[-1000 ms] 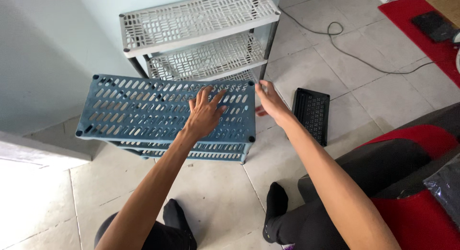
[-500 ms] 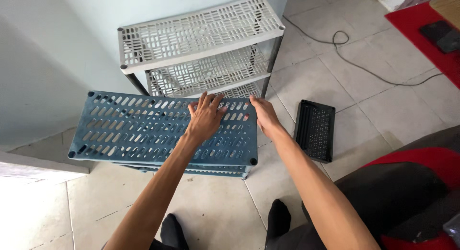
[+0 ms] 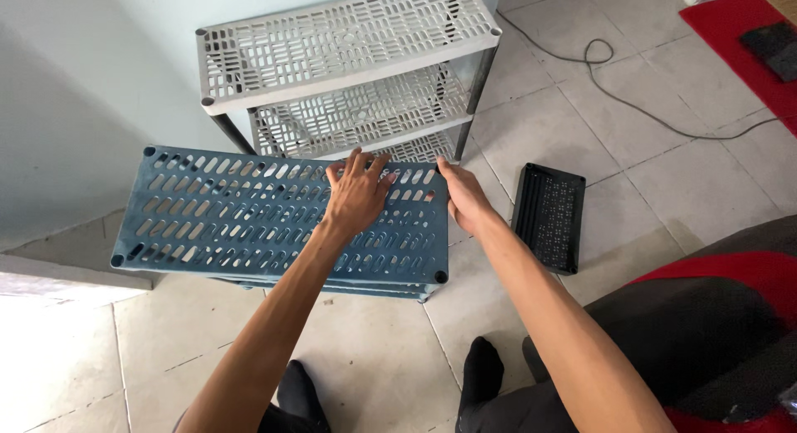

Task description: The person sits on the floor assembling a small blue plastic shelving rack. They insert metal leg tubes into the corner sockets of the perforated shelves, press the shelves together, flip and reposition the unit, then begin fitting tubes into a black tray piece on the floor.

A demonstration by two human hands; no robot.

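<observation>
Arms stretched forward over a blue slotted plastic shelf panel (image 3: pixel 241 217), lying near on top of more blue panels on the tiled floor (image 3: pixel 374 358). Left hand (image 3: pixel 357 196) flat on the panel's right part, fingers spread, palm down, grasping nothing. Right hand (image 3: pixel 463 196) at the panel's right edge, fingers curled over its far right corner, holding it. Beyond, against the wall, one grey slotted shelf rack (image 3: pixel 349 34), three tiers visible. Right, one black slotted tray (image 3: pixel 548 215) flat on the floor. Far right, one grey cable (image 3: pixel 631 109).
</observation>
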